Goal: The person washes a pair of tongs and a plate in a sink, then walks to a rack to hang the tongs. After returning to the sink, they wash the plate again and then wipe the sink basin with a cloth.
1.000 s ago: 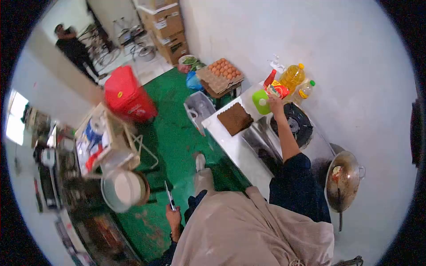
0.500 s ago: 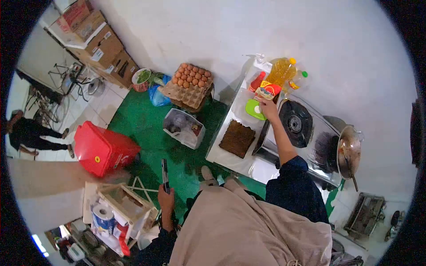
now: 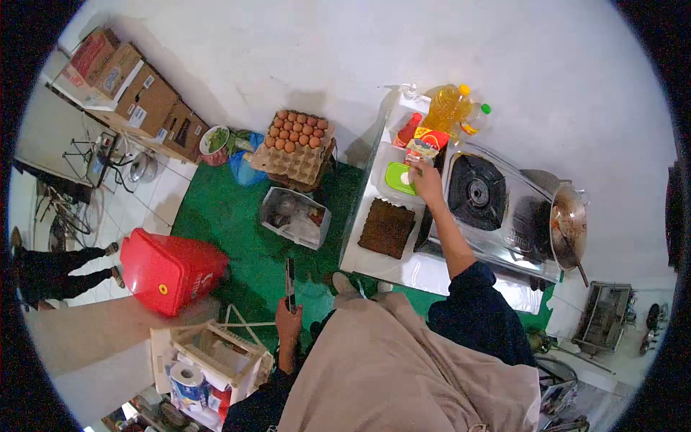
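Note:
My right hand (image 3: 427,181) reaches over the white counter (image 3: 353,255), its fingers bent and together at the right edge of a lime-green lid (image 3: 398,178) on a clear plastic tub. A red and yellow carton (image 3: 428,142) stands just beyond the fingertips; what they grip, if anything, is hidden. Low on the left side, my left hand (image 3: 288,325) is closed round a long thin dark object with a silvery edge (image 3: 290,281), held upright above the green floor. Nearer me on the counter lies a dark brown square slab (image 3: 386,228).
Right of the tub is a gas stove (image 3: 477,190) with a wok (image 3: 568,230). Oil bottles (image 3: 448,108) and a red sauce bottle (image 3: 408,130) line the wall. Egg trays (image 3: 294,162), a grey bin (image 3: 295,217) and a red bin (image 3: 175,270) stand left. Another person (image 3: 61,270) is far left.
The whole view has shifted slightly. My right hand stays by the green lid and carton, and my left hand still holds the thin dark object.

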Available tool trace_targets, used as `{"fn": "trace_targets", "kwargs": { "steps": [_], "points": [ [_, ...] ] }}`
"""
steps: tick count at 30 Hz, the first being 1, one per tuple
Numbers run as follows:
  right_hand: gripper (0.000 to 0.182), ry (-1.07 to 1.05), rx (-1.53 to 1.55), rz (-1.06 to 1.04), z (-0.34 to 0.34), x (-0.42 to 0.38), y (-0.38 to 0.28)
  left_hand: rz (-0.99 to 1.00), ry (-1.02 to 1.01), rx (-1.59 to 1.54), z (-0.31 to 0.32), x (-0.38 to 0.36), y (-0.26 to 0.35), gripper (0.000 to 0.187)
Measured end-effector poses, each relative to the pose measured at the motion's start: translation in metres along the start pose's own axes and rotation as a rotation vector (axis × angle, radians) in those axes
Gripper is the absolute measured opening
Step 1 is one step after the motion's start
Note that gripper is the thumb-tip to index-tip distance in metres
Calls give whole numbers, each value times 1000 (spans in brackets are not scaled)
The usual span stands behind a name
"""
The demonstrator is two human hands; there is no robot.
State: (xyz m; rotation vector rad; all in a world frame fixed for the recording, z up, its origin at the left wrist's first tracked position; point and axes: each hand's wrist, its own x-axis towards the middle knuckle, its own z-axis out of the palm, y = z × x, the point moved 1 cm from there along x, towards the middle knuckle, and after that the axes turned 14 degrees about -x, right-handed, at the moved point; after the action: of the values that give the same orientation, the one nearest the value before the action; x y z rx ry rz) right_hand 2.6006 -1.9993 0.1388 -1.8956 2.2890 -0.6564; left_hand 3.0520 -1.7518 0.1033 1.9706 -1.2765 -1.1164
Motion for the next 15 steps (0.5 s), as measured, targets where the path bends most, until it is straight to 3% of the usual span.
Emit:
{"fn": "trace_targets", "kwargs": {
  "steps": [4, 6, 8, 9, 10, 11, 12, 14, 15],
  "points": [
    [21, 192, 104, 89, -43, -36, -23, 22, -38, 58, 2, 12, -5, 39],
    [16, 270, 85, 24, -56, -78, -25, 18, -28, 164, 3, 11, 0, 38],
    [15, -39, 29, 160, -68, -134, -37, 17, -13, 263, 12, 16, -34, 35],
    [14, -67, -12, 86, -57, -173, -24, 18, -2, 309, 17, 16, -54, 34],
    [15, -92, -55, 11, -36, -214, -6, -11, 3, 254, 18, 13, -66, 33],
    [11, 42, -59, -113, -23, -251, 5, -37, 5, 197, 21, 8, -79, 31],
    [7, -233, -80, -52, -32, -280, 8, -63, 8, 140, 23, 3, -92, 30],
    [10, -323, -48, 46, -36, -345, 37, -139, -122, -348, 42, 9, -229, 26],
    [7, -339, -79, 120, -31, -385, 64, -201, -174, -578, 49, 6, -260, 25]
  ]
}}
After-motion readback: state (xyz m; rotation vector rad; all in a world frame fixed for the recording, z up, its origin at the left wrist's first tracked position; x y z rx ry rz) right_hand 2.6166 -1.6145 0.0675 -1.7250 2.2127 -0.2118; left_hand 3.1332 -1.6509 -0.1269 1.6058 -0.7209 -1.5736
